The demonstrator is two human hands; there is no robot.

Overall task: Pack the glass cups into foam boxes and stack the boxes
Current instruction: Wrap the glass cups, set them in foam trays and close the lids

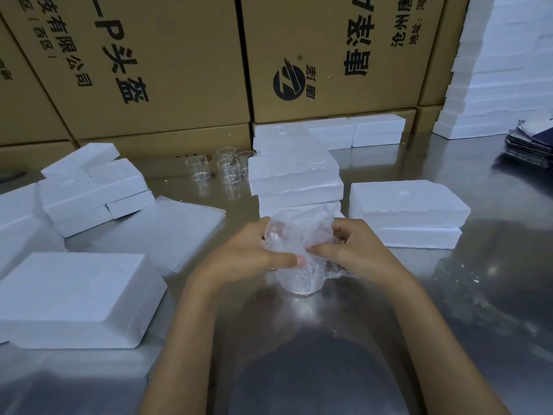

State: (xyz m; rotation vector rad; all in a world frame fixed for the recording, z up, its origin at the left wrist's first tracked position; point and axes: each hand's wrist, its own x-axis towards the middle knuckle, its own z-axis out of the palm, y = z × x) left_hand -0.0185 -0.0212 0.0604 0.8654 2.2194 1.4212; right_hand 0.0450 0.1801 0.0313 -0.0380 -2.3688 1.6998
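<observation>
A: Report the containers and their contents.

B: All foam boxes in view are closed, so contents cannot be told. One foam box lies at the near left of the steel surface. A stack of foam boxes stands behind the hands; a lower stack sits just to its right. Loose foam pieces are heaped at the left, beside a foam sheet.

A: Where is the cup, and how does it point?

B: The glass cup is at centre, half covered by bubble wrap. Its long axis is roughly upright, base down, at or just above the surface.

A: State of the fingers?

B: The left hand and the right hand both have their fingers curled into the bubble wrap, grasping it around the cup.

A: Other cups?

B: Four bare cups stand upright near the cardboard cartons.
</observation>
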